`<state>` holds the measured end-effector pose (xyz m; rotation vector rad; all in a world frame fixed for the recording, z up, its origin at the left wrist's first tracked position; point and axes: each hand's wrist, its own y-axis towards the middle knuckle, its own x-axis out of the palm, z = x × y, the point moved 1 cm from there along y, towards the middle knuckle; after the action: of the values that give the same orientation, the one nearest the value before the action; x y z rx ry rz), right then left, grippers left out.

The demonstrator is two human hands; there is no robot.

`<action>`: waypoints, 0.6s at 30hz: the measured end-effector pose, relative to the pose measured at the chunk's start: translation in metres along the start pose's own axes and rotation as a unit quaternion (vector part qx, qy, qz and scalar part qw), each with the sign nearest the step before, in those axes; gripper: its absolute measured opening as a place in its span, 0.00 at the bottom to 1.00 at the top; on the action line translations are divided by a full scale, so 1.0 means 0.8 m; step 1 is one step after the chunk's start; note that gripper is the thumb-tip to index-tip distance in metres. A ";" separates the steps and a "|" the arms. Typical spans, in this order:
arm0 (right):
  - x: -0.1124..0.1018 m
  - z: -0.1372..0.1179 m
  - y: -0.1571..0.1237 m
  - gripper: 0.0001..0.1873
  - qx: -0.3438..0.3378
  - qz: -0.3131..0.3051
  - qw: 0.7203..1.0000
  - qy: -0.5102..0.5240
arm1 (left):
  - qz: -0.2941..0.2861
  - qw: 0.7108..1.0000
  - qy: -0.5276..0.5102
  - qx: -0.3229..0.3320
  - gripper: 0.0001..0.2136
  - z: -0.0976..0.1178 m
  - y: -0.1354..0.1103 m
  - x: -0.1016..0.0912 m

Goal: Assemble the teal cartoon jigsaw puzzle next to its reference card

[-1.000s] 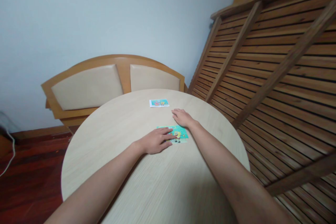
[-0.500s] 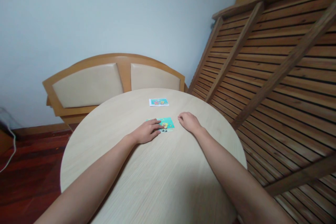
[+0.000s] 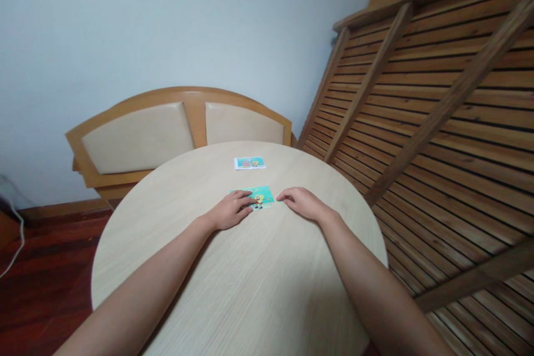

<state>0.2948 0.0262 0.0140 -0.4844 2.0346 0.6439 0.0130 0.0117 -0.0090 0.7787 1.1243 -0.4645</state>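
A turquoise cartoon picture card point(image 3: 266, 193) with a yellow square figure lies flat on the round table point(image 3: 250, 267). My left hand point(image 3: 233, 208) rests palm down over its left part, fingers spread, hiding that side. Just off the card's right edge is my right hand point(image 3: 302, 202), its fingers bent together and pointing left at the card. Whether anything small sits between those fingertips is too fine to make out. Farther back lies a second, white-edged picture sheet point(image 3: 250, 163) with a pink and a yellow figure.
Behind the table stands a wooden headboard point(image 3: 195, 117) with cream padded panels, against a pale wall point(image 3: 167, 22). A large slatted wooden frame point(image 3: 417, 122) leans close along the right. On the left are a dark red floor point(image 3: 54, 267) and a white cable point(image 3: 19, 245).
My right hand has turned and come slightly down and left, its fingertips now closer to the card's right edge. The left hand stays on the card. The view has shifted slightly.
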 end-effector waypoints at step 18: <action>0.003 -0.004 0.000 0.07 0.056 0.020 0.998 0.030 | 0.001 1.000 0.000 0.002 0.19 0.000 -0.002 0.001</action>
<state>0.2915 0.0240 0.0130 -0.4018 2.1285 0.5408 0.0122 0.0108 -0.0100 0.7843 1.1227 -0.4649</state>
